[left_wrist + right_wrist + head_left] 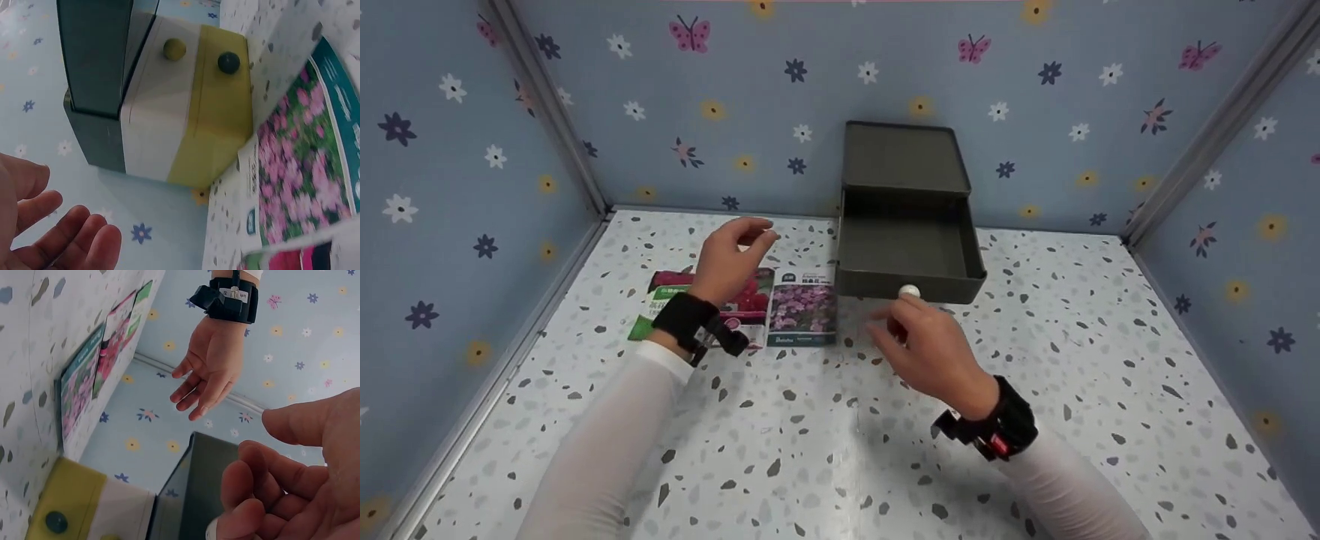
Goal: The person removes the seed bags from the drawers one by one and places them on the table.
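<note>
A stacked box stands at the back, its dark green top compartment [911, 244] showing under a raised lid [906, 157]. Below that, the left wrist view shows a white drawer [154, 104] and a yellow drawer [219, 95] with round knobs. My right hand [931, 349] is at the front of the box, fingers loosely bent and thumb apart. Its fingertips are beside a white round knob [909, 290]; I cannot tell whether they touch. My left hand [731, 259] hovers over flower-picture packets, holding nothing, fingers relaxed.
Left of the box lies a packet with pink-purple flowers [802, 311]. Beside it, a red-flower packet [750, 300] and a green-and-white packet [656, 307] are partly hidden by my left hand and wrist. Patterned walls [780, 105] enclose the speckled table [780, 450].
</note>
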`<state>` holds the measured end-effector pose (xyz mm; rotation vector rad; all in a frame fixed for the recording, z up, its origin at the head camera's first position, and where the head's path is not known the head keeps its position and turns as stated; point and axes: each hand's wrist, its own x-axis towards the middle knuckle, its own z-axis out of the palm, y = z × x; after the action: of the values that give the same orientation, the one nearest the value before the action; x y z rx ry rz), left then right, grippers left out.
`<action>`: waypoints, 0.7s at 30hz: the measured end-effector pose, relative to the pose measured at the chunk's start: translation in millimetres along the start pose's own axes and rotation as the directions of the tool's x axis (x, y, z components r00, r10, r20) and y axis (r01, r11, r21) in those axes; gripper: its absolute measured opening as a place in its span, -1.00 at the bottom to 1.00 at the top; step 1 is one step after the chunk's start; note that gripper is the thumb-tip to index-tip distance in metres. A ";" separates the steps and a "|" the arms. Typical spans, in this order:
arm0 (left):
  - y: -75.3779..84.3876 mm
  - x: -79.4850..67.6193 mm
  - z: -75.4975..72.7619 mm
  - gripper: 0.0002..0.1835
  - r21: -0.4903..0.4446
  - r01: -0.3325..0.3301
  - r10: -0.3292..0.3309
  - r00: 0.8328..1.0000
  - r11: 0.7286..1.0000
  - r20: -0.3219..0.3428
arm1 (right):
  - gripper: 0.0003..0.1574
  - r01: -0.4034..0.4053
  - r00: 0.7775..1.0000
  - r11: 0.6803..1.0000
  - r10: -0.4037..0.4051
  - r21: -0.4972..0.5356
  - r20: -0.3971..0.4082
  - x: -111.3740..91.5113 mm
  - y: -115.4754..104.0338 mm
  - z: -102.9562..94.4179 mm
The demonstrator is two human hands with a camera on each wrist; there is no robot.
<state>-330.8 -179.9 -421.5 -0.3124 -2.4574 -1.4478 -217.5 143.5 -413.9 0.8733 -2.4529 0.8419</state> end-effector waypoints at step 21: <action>67.8 50.9 57.0 -0.43 0.072 -0.212 0.200 0.968 0.975 0.153 | -0.72 -0.079 0.996 0.983 0.070 -0.167 -0.062 4.2 14.8 -14.1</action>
<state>-364.1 -95.2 -375.1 -0.6554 -2.5038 -1.2680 -228.1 160.2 -407.2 0.6916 -2.4785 0.6618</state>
